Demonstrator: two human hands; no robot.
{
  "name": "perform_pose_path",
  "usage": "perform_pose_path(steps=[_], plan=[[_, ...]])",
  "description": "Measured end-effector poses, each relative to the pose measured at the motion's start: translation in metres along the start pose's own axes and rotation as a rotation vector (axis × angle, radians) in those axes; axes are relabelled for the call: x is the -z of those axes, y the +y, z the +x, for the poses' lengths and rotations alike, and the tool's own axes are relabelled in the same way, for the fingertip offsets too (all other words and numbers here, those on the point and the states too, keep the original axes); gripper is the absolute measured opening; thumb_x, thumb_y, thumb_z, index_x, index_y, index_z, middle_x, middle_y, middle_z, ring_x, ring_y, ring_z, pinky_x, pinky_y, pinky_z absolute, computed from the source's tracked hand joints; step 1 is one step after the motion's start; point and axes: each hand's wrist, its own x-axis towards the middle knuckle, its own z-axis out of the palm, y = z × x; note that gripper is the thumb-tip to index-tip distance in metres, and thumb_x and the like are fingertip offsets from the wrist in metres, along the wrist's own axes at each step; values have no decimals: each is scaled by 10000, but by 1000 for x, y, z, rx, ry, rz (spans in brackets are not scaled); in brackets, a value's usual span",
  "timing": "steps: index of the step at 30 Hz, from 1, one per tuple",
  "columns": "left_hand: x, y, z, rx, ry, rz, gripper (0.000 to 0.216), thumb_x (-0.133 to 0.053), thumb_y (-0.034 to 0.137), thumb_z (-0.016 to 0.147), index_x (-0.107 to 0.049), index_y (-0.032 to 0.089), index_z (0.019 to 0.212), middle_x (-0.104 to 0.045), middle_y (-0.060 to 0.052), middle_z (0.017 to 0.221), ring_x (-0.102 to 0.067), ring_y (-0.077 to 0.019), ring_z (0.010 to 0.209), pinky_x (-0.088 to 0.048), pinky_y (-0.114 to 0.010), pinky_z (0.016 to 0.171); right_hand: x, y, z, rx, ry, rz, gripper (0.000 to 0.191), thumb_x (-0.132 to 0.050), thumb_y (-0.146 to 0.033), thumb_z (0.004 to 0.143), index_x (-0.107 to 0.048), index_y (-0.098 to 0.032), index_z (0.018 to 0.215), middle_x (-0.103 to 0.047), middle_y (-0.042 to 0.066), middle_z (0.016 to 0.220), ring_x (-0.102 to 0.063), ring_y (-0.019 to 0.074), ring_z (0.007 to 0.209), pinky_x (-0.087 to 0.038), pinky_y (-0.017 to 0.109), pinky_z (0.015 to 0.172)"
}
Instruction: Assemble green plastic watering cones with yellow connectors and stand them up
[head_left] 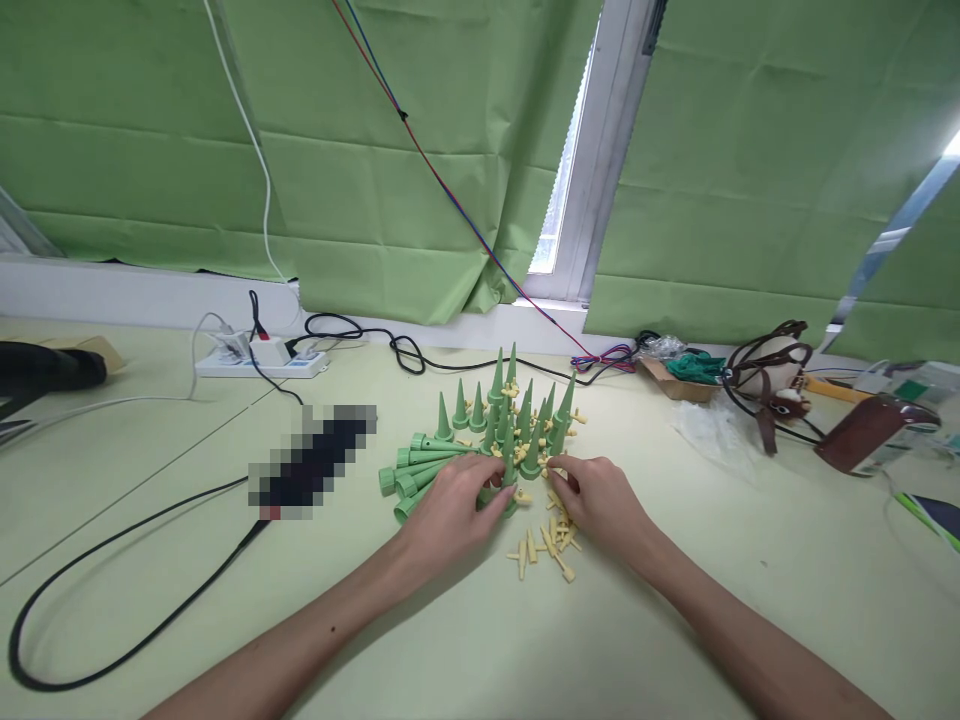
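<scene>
My left hand (466, 490) is closed, thumb and fingers around the lower part of an upright green watering spike (509, 452). A small yellow valve (522, 498) sticks out beside its thumb. My right hand (604, 497) is pinched, its fingertips at a small yellow plastic valve (549, 464), mostly hidden by the fingers. Between and behind the hands stand several green spikes (526, 410), points up, some with yellow valves on them. More green spikes (409, 482) lie on their sides left of my left hand. Loose yellow valves (553, 540) lie scattered below my right hand.
A blurred-out dark object (315, 465) with a black cable lies on the table (420, 640) at left. Behind it is a white power strip (262, 362). At right are a cardboard box (679, 382), a clear plastic bag (712, 435) and a reddish-brown bottle (874, 432).
</scene>
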Motion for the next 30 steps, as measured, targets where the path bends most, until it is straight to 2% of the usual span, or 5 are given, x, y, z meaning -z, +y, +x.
perform_pose_path(steps=[9,14,20,25,30], plan=[[0,1,-1,5,16,11,200,-527,324,935,-587,175,816,-640,-38,797,-589,-221,781,-406,-310,689,2,-4,1,-37,-79,-62,228,-507,-152,935,-729,-208,944,-655,26,597,-590,195,585,-278,260,536],[0,2,-1,20,20,10,255,-532,371,946,-561,177,784,-624,-29,789,-579,-208,774,-410,-311,693,5,-7,1,-80,-143,-105,241,-486,-186,961,-710,-208,872,-636,18,598,-572,181,596,-265,258,538],[2,3,-2,22,161,-100,263,-530,416,960,-535,185,832,-547,7,721,-513,-150,669,-395,-264,617,3,-5,1,-76,-151,-115,263,-473,-207,979,-666,-211,801,-630,11,596,-559,175,596,-243,257,538],[4,5,-3,-159,314,-181,265,-501,287,985,-489,178,743,-472,31,640,-439,-107,591,-354,-224,553,1,-5,0,-69,-154,-114,284,-485,-194,974,-632,-205,730,-619,11,589,-555,171,598,-235,253,536],[3,8,-4,-329,341,-148,233,-529,185,963,-514,162,732,-486,32,617,-421,-91,554,-334,-216,529,1,-5,1,-76,-164,-96,247,-510,-211,973,-660,-210,776,-649,19,623,-575,175,617,-237,248,541]])
